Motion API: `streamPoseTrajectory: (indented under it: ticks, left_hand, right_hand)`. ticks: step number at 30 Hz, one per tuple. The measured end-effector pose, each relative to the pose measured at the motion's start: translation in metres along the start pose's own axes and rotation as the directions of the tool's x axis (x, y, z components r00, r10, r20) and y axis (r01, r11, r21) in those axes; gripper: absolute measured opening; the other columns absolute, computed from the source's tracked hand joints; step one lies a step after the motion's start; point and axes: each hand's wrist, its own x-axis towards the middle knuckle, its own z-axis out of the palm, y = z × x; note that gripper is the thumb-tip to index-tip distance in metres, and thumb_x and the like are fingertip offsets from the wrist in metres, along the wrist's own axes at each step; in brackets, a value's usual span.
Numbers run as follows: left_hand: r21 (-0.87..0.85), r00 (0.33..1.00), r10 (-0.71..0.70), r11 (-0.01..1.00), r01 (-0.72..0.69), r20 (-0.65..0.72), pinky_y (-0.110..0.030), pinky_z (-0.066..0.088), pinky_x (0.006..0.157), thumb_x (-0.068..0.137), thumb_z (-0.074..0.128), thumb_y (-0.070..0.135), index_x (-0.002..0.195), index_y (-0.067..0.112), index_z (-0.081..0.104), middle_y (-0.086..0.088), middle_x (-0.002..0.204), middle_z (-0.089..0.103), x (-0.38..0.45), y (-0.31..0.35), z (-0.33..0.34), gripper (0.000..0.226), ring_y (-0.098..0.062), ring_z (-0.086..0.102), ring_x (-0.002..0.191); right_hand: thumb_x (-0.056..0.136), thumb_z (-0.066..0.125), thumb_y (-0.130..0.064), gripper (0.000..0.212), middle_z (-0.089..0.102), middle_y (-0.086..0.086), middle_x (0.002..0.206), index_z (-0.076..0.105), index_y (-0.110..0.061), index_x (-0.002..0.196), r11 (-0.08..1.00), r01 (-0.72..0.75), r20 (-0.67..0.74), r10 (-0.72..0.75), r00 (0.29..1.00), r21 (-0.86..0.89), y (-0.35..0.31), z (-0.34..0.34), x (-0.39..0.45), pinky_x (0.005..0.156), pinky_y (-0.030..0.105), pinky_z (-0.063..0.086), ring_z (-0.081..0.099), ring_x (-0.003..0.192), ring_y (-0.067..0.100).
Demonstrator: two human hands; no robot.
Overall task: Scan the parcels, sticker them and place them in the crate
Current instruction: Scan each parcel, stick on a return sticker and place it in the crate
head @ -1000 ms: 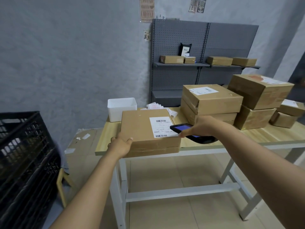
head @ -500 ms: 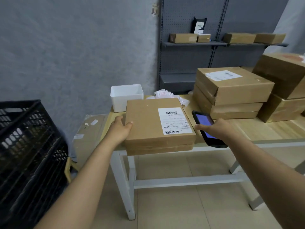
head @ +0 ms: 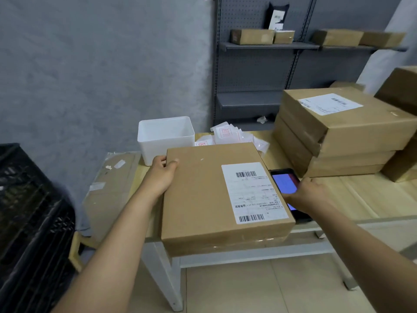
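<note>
A flat cardboard parcel (head: 203, 195) with a white barcode label (head: 252, 192) lies at the front left of the wooden table (head: 361, 199), overhanging its edge. My left hand (head: 161, 175) grips the parcel's far left corner. My right hand (head: 309, 193) holds a black handheld scanner (head: 284, 182) with a lit blue screen, low over the table just right of the parcel. Loose white stickers (head: 228, 133) with red print lie behind the parcel. The black plastic crate (head: 27, 218) stands on the floor at the left.
A white plastic bin (head: 165, 137) sits at the table's back left. Stacked cardboard parcels (head: 334, 136) fill the right side of the table. Behind stands a grey pegboard shelf (head: 270, 46) with small boxes. Flattened cardboard (head: 108, 190) leans left of the table.
The view has closed in on the table. My right hand has brought the scanner down beside the parcel's right edge. My left hand has shifted from the near left corner to the far left corner.
</note>
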Motion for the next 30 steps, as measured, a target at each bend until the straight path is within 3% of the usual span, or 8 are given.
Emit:
streamPoseTrajectory:
  ticks: [3,6,10,13,16,22,26,30]
  left_hand:
    - [0.062,0.999,0.024,0.998,-0.022,-0.028,-0.026,0.040,0.072,0.094,0.051,0.040,0.134,0.016,0.041,0.001,0.124,0.058,0.011,0.010,0.002,0.048,-0.014,0.058,0.094]
    - [0.236,0.992,0.102,0.968,-0.081,-0.079,-0.029,0.036,0.086,0.094,0.051,0.035,0.140,0.015,0.038,-0.007,0.141,0.045,0.014,0.020,0.001,0.051,-0.026,0.048,0.121]
    - [0.460,0.937,0.341,0.845,-0.272,-0.073,-0.033,0.040,0.090,0.092,0.049,0.028,0.127,0.017,0.055,-0.006,0.130,0.054,0.009,0.037,0.002,0.037,-0.025,0.052,0.117]
    - [0.498,0.910,0.414,0.782,-0.375,0.037,-0.031,0.043,0.087,0.092,0.049,0.027,0.118,0.020,0.062,-0.001,0.121,0.059,0.007,0.051,0.015,0.029,-0.019,0.054,0.113]
    - [0.476,0.900,0.399,0.766,-0.432,0.175,-0.033,0.043,0.095,0.094,0.049,0.030,0.118,0.024,0.061,0.003,0.120,0.058,0.011,0.064,0.032,0.028,-0.014,0.053,0.113]
    - [0.505,0.891,0.339,0.736,-0.450,0.300,-0.026,0.041,0.085,0.095,0.049,0.036,0.119,0.026,0.061,0.007,0.124,0.057,0.029,0.083,0.051,0.028,-0.010,0.053,0.110]
    - [0.533,0.924,0.244,0.760,-0.371,0.294,-0.032,0.045,0.095,0.095,0.050,0.038,0.121,0.025,0.060,0.003,0.125,0.059,0.041,0.090,0.055,0.031,-0.015,0.056,0.110]
    - [0.553,0.940,0.156,0.774,-0.307,0.304,-0.033,0.045,0.095,0.095,0.050,0.040,0.122,0.027,0.059,0.003,0.125,0.060,0.047,0.090,0.059,0.032,-0.016,0.057,0.109]
  right_hand:
    - [0.072,0.058,-0.076,0.094,0.045,0.019,0.131,0.044,-0.001,0.128,1.000,-0.015,0.047,0.015,0.999,-0.011,-0.003,-0.006,0.008,0.094,0.035,0.039,0.045,0.118,0.031]
    - [0.081,0.057,-0.066,0.081,0.036,0.022,0.140,0.044,-0.004,0.131,0.991,0.039,0.014,-0.041,0.999,0.132,-0.015,-0.023,0.024,0.100,0.040,0.036,0.039,0.124,0.036]
    - [0.094,0.052,-0.047,0.053,0.060,0.014,0.123,0.055,-0.008,0.129,0.867,0.181,-0.072,-0.167,0.983,0.464,-0.041,-0.049,0.049,0.086,0.033,0.042,0.054,0.102,0.024]
    - [0.094,0.056,-0.038,0.038,0.064,0.008,0.114,0.062,-0.010,0.119,0.807,0.263,-0.105,-0.246,0.964,0.528,-0.063,-0.057,0.069,0.081,0.030,0.040,0.053,0.093,0.018]
    - [0.092,0.060,-0.031,0.032,0.064,0.008,0.114,0.063,-0.011,0.117,0.809,0.350,-0.106,-0.342,0.934,0.473,-0.089,-0.059,0.092,0.075,0.029,0.041,0.055,0.089,0.017]
    - [0.088,0.066,-0.028,0.034,0.061,0.009,0.121,0.064,-0.011,0.117,0.786,0.496,-0.095,-0.499,0.861,0.370,-0.142,-0.047,0.135,0.075,0.029,0.043,0.058,0.102,0.023]
    - [0.091,0.058,-0.024,0.027,0.067,0.016,0.109,0.067,-0.004,0.106,0.873,0.363,-0.023,-0.376,0.926,0.325,-0.168,-0.037,0.165,0.071,0.029,0.044,0.060,0.093,0.030]
    - [0.088,0.062,-0.039,0.049,0.064,0.015,0.112,0.056,-0.004,0.122,0.897,0.208,0.123,-0.275,0.954,0.390,-0.173,-0.019,0.190,0.073,0.032,0.047,0.059,0.096,0.030]
